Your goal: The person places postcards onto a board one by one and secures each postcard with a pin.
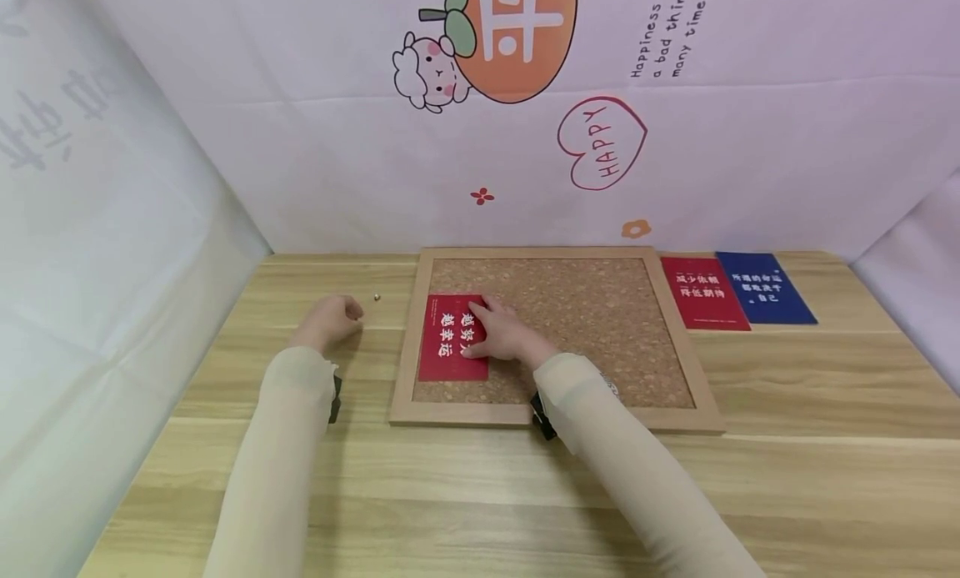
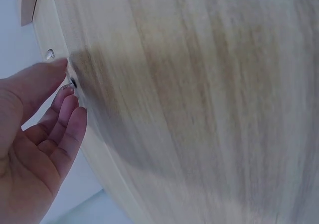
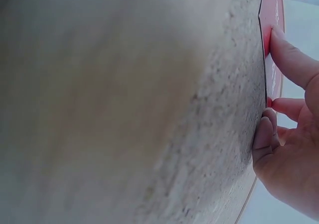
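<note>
My left hand (image 1: pixel 330 319) is low over the table left of the corkboard (image 1: pixel 577 311). In the left wrist view its thumb and forefinger close around a tiny thumbtack-like piece (image 2: pixel 73 82), mostly hidden. A second small shiny tack (image 1: pixel 377 297) lies on the wood nearby. My right hand (image 1: pixel 506 332) rests on the board's left part, with thumb and forefinger spread on the right side of a red card (image 1: pixel 442 365). White characters on this card run sideways. Its remaining fingers touch the cork, as the right wrist view shows.
Right of the wooden frame (image 1: pixel 525 414) lie another red card (image 1: pixel 705 303) and a blue card (image 1: pixel 776 299), edges meeting. A printed white cloth (image 1: pixel 337 169) hangs behind the wooden table (image 1: pixel 420 503). More cloth hangs at both sides.
</note>
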The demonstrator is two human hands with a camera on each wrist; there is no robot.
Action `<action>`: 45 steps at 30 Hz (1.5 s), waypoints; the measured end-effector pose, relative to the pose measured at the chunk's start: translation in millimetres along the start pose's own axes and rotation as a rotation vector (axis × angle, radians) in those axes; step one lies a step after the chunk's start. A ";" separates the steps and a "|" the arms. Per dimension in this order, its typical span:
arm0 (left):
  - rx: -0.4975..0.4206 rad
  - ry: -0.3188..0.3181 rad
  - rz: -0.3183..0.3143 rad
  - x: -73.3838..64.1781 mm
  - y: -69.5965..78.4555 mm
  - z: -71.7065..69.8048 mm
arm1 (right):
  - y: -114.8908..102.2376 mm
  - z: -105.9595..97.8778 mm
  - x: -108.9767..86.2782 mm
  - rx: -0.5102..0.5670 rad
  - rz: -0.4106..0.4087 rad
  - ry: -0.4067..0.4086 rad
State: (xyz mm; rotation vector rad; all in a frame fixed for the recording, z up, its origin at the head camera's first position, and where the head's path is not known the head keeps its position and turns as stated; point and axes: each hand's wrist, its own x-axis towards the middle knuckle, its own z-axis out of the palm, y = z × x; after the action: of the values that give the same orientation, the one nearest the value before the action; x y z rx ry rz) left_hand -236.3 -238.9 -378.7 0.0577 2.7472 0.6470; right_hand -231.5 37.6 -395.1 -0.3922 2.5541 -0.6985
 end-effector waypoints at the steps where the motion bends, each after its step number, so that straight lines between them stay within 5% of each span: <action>1: 0.000 0.004 0.001 0.4 -0.5 0.3 | 0.1 0.1 -0.2 0.000 0.000 -0.001; 27: 0.038 0.099 -0.021 1.9 -3.2 4.0 | 0.5 -1.5 1.1 0.019 -0.004 -0.006; 45: 0.039 0.096 -0.055 3.0 -0.4 6.3 | 0.5 -1.7 1.0 0.010 -0.004 -0.006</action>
State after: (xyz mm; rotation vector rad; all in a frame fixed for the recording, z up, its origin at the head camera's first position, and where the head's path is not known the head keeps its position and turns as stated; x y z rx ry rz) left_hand -237.2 -236.1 -385.1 -0.0409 2.8426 0.5960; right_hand -233.2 38.3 -394.5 -0.3947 2.5440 -0.7107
